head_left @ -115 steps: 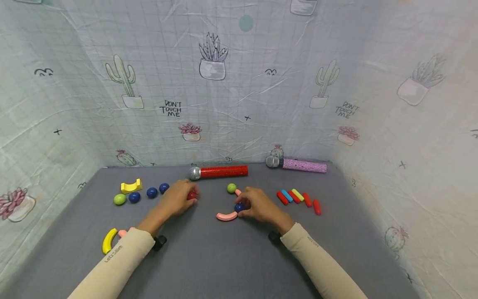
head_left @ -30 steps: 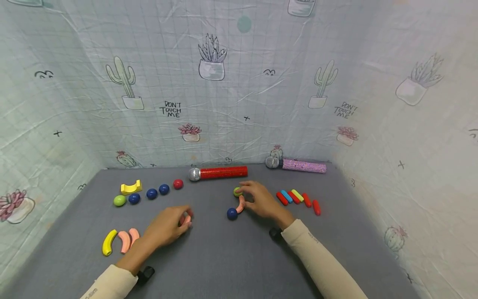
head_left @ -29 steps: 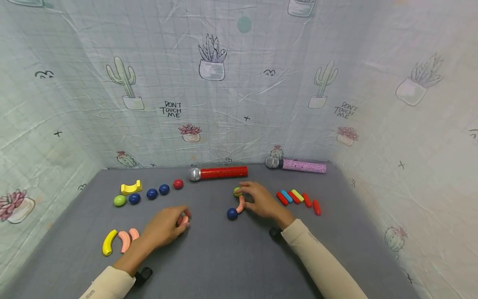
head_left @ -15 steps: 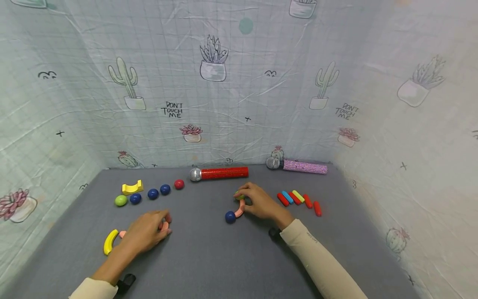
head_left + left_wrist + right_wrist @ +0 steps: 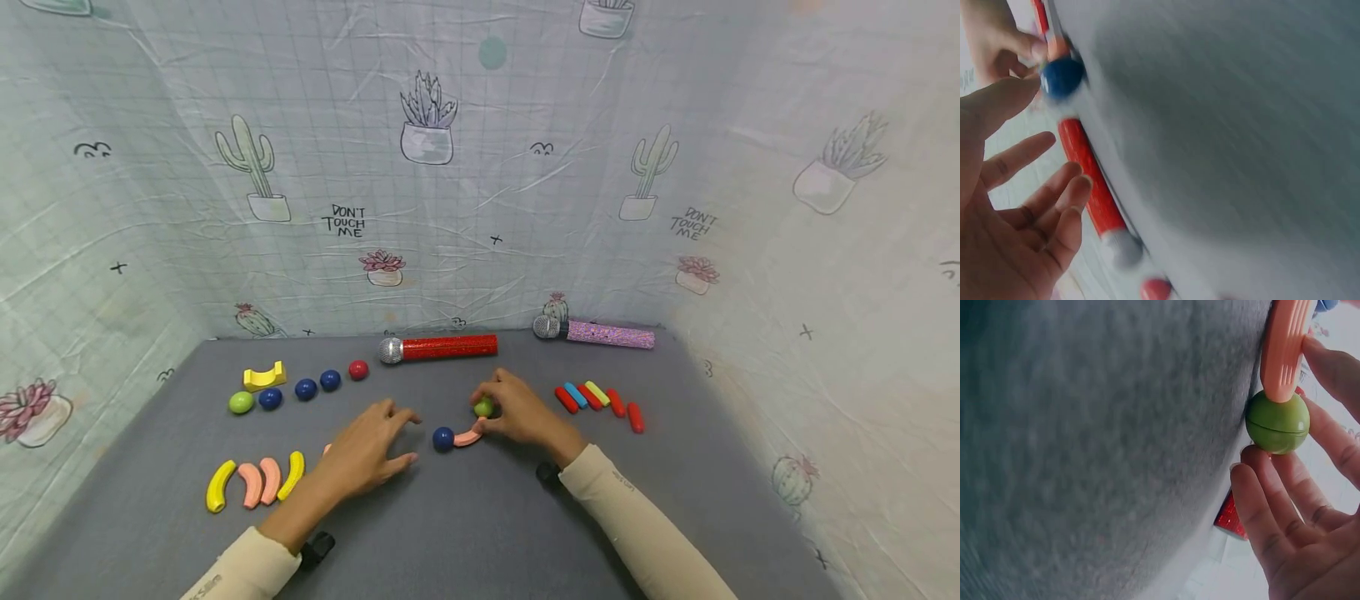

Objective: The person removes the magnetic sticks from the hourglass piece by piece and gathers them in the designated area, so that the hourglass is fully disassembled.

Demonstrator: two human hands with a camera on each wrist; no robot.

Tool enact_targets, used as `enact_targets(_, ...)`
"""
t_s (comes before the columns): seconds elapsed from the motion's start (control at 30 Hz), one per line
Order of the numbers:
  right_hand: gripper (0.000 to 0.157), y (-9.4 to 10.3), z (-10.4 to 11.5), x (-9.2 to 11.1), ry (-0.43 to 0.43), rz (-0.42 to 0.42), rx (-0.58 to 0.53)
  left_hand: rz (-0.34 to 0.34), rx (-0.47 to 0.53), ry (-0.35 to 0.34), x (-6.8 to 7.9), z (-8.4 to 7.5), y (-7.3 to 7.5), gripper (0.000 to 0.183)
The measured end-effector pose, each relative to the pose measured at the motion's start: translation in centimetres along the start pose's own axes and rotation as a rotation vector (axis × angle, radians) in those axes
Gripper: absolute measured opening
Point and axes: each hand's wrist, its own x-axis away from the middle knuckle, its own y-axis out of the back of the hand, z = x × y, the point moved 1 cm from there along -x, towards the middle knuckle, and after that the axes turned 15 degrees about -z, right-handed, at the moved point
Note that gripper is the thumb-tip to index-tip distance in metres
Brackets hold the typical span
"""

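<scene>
My right hand (image 5: pixel 517 410) holds a small chain: a green ball (image 5: pixel 1277 422) joined to a pink curved rod (image 5: pixel 1285 350). Its thumb is on the rod and its fingers are at the ball. At the rod's other end is a dark blue ball (image 5: pixel 443 439). My left hand (image 5: pixel 369 446) is open just left of that blue ball, fingers and thumb spread, holding nothing. In the left wrist view the blue ball (image 5: pixel 1062 78) appears beyond the thumb; whether they touch I cannot tell. Partly hidden behind the left hand, another pink curved rod (image 5: pixel 327 449) shows.
Yellow (image 5: pixel 221 486) and pink curved rods (image 5: pixel 271 481) lie at left. Behind them are a yellow block (image 5: pixel 264 377), a green ball (image 5: pixel 241 402), several blue balls (image 5: pixel 305 389) and a red ball (image 5: pixel 357 369). Red (image 5: pixel 450 347) and purple microphones (image 5: pixel 611 334) lie at the back, short coloured rods (image 5: pixel 617 403) at right.
My left hand carried a pink curved rod leftward, let it go, and has come back right with spread fingers. The right hand's chain has swung, bringing the blue ball left and nearer me.
</scene>
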Motion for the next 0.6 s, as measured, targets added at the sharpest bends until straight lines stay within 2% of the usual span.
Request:
enact_targets(0.17,0.033,-0.1,0.6,0.2,0.011,-0.005,0.047,0.049,0.039,-0.077,-1.5,-2.0,-1.9,0.046)
enact_targets(0.33,0.029,-0.4,1.0,0.4,0.031,-0.010,0.041,0.032,0.048,-0.140,-2.2,-2.2,-3.2,0.028)
enact_targets(0.43,0.026,-0.6,1.1,0.5,0.042,-0.020,0.036,0.026,0.049,-0.137,-2.5,-2.0,-3.6,0.022)
enact_targets(0.6,0.022,-0.6,1.1,0.6,0.055,-0.050,0.017,0.041,0.061,-0.084,-2.8,-1.2,-3.5,0.021)
